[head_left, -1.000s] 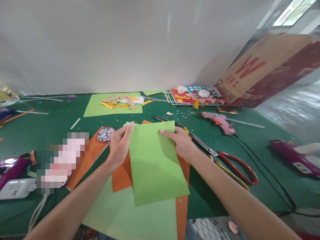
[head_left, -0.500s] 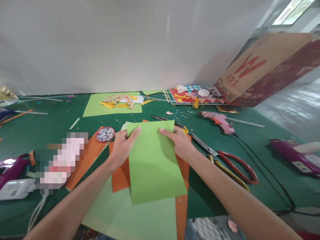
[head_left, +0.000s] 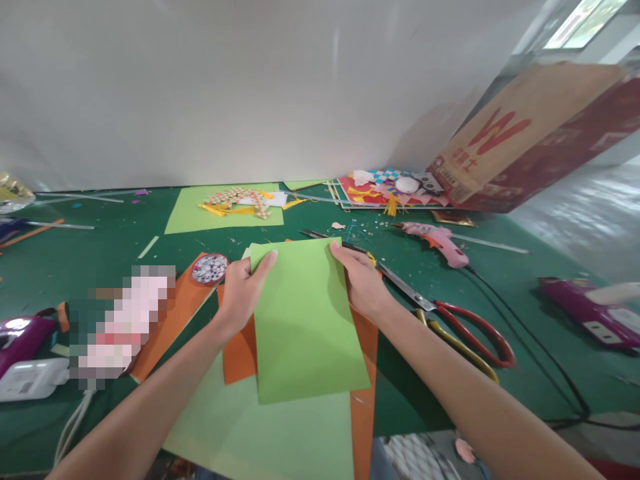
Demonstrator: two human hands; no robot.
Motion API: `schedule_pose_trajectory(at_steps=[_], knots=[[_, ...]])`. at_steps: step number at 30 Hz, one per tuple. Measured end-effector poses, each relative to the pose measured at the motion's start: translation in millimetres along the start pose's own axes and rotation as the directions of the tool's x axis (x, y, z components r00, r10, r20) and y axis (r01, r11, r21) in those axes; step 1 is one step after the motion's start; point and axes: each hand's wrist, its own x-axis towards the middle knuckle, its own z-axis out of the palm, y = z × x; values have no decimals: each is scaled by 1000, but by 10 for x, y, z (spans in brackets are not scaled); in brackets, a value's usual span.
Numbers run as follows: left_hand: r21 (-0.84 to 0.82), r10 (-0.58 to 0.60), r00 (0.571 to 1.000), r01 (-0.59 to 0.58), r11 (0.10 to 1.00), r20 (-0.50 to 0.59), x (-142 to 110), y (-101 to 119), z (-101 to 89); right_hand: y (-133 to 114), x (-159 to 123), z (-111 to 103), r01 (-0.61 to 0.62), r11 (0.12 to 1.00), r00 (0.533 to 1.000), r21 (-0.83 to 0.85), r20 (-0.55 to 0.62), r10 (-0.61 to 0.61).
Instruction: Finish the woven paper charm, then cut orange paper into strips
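A light green paper sheet (head_left: pixel 305 320) is held between both hands above the green table mat (head_left: pixel 100 260). My left hand (head_left: pixel 243 293) pinches its upper left corner, thumb on top. My right hand (head_left: pixel 363 283) grips its upper right edge. Under the sheet lie orange paper pieces (head_left: pixel 240 353) and a larger pale green sheet (head_left: pixel 260 433) at the table's front edge.
A round tin of googly eyes (head_left: pixel 211 268) sits left of my left hand. Red-handled scissors (head_left: pixel 450 317) and a pink glue gun (head_left: pixel 435 241) lie to the right. Craft scraps (head_left: pixel 240 200), a cardboard box (head_left: pixel 530 140), purple devices (head_left: pixel 585 307) and a white charger (head_left: pixel 30 379) surround the area.
Both hands shifted the green sheet slightly left and farther from me. My right hand moved from the sheet's top face to its upper right edge.
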Motion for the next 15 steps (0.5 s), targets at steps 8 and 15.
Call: schedule_pose_trajectory(at_steps=[8, 15], knots=[[40, -15, 1000, 15, 999, 15, 3, 19, -7, -20, 1, -7, 41, 999, 999, 2, -12, -41], [47, -13, 999, 12, 999, 30, -6, 32, 9, -14, 11, -18, 91, 996, 995, 25, -29, -90]])
